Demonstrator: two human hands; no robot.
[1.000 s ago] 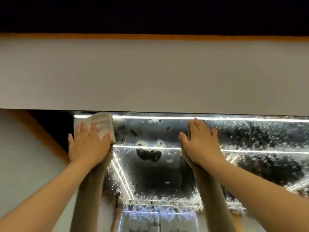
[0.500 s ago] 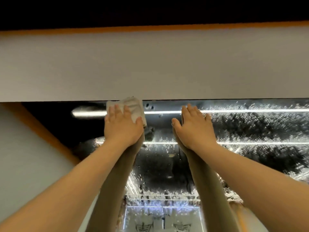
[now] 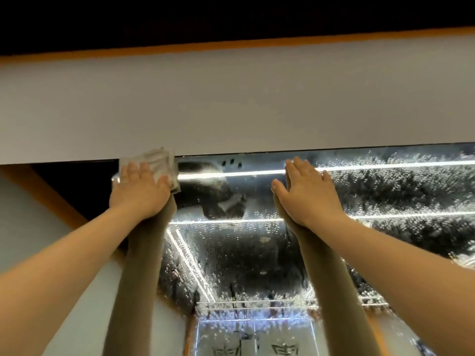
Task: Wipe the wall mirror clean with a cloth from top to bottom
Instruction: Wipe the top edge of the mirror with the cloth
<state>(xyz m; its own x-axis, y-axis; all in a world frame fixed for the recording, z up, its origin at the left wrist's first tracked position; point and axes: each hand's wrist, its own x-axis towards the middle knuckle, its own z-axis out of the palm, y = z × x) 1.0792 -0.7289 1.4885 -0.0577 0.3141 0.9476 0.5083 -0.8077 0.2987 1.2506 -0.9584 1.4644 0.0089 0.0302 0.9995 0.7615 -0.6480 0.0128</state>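
You are pressing the cloth (image 3: 156, 163) flat under your left hand (image 3: 140, 190), fingers straight, at the wall mirror (image 3: 257, 253)'s top edge — starting high; your right hand (image 3: 305, 191) is lying open on droplet-covered glass, holding nothing — probably bracing your reach.

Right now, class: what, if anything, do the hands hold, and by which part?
The left hand presses the cloth flat against the mirror, covering its lower half. The right hand holds nothing; it rests flat on the glass.
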